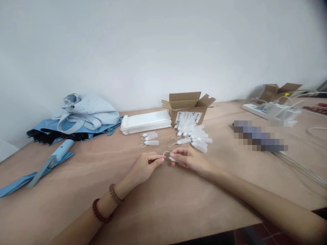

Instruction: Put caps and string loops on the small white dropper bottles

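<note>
My right hand is closed round a small white plastic bottle, mostly hidden by the fingers. A thin pale tube or cord arches from the bottle toward my left hand. My left thumb and forefinger pinch its free end. Just beyond my right hand lies a heap of similar translucent bottles, each with a thin curved tail. Several more bottles are lined up past my left hand, lying on their sides.
An open cardboard box stands behind the heap, beside a stack of white envelopes or sleeves. At left lie a pale bag and a blue umbrella. A pixelated object, a power strip and cables are at right.
</note>
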`<state>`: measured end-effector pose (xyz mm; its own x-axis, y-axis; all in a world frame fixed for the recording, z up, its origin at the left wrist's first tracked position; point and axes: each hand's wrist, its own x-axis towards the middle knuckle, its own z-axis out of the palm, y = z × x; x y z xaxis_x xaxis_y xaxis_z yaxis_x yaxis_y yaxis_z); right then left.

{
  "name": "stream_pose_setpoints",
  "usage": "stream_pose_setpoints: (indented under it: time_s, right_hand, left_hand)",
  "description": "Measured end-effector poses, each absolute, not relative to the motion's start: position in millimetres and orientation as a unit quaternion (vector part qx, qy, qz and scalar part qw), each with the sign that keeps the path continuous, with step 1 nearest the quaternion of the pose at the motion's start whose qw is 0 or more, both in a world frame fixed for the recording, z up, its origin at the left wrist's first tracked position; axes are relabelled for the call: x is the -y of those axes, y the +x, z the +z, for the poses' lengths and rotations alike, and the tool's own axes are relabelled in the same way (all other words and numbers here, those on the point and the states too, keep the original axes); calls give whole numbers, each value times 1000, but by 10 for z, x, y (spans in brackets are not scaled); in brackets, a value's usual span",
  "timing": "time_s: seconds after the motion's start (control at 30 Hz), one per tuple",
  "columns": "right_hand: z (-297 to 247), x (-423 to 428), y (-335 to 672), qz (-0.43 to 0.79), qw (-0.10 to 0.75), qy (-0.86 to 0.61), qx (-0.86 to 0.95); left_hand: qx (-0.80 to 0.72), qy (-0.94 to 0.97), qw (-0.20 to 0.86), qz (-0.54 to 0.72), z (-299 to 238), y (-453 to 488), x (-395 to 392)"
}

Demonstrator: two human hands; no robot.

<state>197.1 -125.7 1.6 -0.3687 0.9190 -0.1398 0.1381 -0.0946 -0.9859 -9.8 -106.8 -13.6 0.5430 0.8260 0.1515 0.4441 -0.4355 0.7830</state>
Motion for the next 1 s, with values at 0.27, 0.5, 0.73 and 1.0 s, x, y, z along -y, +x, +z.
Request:
stream_pose_setpoints:
  time_s: [0.27, 0.5, 0.73, 1.0]
  right_hand:
    - [28, 1259, 1969, 582, 325, -449, 595]
    - [35, 1259, 1970, 588, 321, -443, 596]
    - [-12, 1224, 2002, 586, 310, -442, 604]
    - [36, 1276, 1966, 540, 290, -459, 643]
  left_hand:
    - [-382, 833, 315, 248, -104, -68, 1138]
    - [-389, 834, 306, 245, -86, -67, 1152]
    - [-385, 830, 312, 254, -131, -71, 1127]
    - [-355, 845, 309, 252, -42, -46, 1202]
